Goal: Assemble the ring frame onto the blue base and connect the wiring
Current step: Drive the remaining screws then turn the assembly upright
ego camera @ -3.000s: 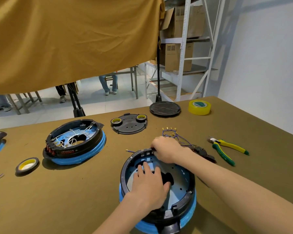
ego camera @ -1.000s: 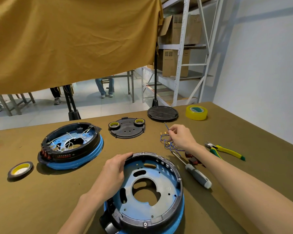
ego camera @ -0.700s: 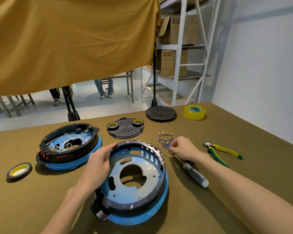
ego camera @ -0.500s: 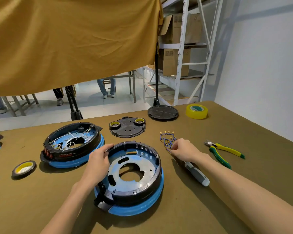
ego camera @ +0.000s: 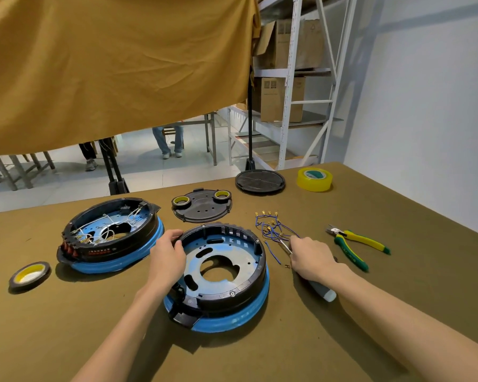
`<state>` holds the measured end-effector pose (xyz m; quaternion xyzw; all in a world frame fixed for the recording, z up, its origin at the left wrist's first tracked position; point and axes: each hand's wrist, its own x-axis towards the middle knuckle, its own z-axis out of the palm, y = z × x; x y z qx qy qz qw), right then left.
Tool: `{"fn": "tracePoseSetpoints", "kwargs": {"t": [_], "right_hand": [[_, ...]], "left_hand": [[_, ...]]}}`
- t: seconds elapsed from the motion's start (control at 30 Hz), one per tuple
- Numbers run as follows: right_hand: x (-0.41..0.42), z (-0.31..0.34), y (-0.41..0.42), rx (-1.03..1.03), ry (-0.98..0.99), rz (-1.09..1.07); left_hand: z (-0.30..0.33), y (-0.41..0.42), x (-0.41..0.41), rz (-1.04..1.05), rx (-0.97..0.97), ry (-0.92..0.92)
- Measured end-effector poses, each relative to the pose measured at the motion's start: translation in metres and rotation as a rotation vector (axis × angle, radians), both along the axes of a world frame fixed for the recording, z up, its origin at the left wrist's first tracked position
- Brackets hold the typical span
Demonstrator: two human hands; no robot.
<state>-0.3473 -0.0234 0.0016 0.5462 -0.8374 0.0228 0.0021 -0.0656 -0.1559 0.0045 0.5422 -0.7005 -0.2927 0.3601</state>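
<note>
A person's two bare forearms reach in from the bottom edge over an olive-brown table (ego camera: 398, 216); nothing above the forearms is in frame. Near the table's centre sits the black ring frame (ego camera: 243, 292), seated on the blue base (ego camera: 232, 318), of which only the near rim shows beneath it. The round assembly lies flat, its open side facing up, with a black tab jutting toward the person at the near left. The left hand (ego camera: 167, 256) grips the ring's far-left rim, fingers curled over the edge. Just right of the assembly, the right hand (ego camera: 312, 257) closes around a screwdriver (ego camera: 324, 292); the hand hides most of the tool, leaving the grey handle end pointing toward the person and the thin shaft pointing away into a loose tangle of blue wires (ego camera: 271, 230) with small gold terminals. Which wire the tip touches cannot be made out. Further right lie yellow-and-green pliers (ego camera: 356, 245). A second, wired assembly (ego camera: 111, 235) sits to the left.
</note>
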Motion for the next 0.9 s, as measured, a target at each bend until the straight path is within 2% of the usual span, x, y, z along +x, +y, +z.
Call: {"fn": "tracePoseSetpoints", "kwargs": {"t": [0.2,0.37,0.63,0.9], "right_hand": [[-0.029,0.018,0.014,-0.194,-0.195,-0.113],[-0.044,0.015,0.026,-0.169,-0.092,-0.237],[-0.047,0.007,0.036,-0.067,0.041,-0.179],[-0.054,0.009,0.04,-0.113,-0.003,-0.223]], "left_hand": [[-0.007,0.01,-0.01,0.01,0.011,0.017],[-0.012,0.025,-0.025,-0.014,0.02,0.03],[-0.011,0.034,-0.035,-0.037,0.025,0.044],[-0.009,0.035,-0.035,-0.038,0.023,0.047]]}}
